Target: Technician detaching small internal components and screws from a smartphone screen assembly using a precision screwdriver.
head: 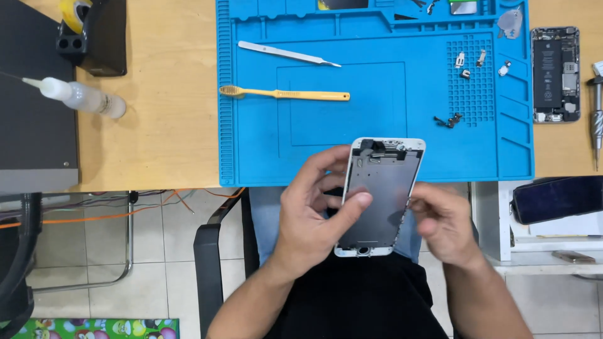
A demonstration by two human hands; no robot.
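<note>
We hold a phone screen panel (382, 196) in the lower middle of the frame, just below the near edge of the blue mat (377, 144) and above our lap, with its grey metal back facing up and its white border showing at both ends. Our left hand (314, 216) grips it from the left: the thumb lies across the grey back and the other fingers (323, 164) curl around the left edge, so the fingers are clamped on the panel. Our right hand (443, 220) sits at the panel's right edge with its fingers bent together and touching that edge; we cannot tell whether they pinch anything small there. On the mat, toward the upper left of it, lie metal tweezers (289, 54) and, just below them, a yellow toothbrush (284, 94), both well apart from our hands. Small metal parts (468, 63) rest on the gridded patch at the mat's right, and a dark small part (448, 120) lies lower on the same patch. To the right of the mat, on the wooden table (169, 125), an opened phone body (555, 74) lies with its battery showing, and a screwdriver (597, 119) lies beside it at the right edge of the frame. At the upper left a clear squeeze bottle (81, 96) with a thin nozzle lies on its side.
</note>
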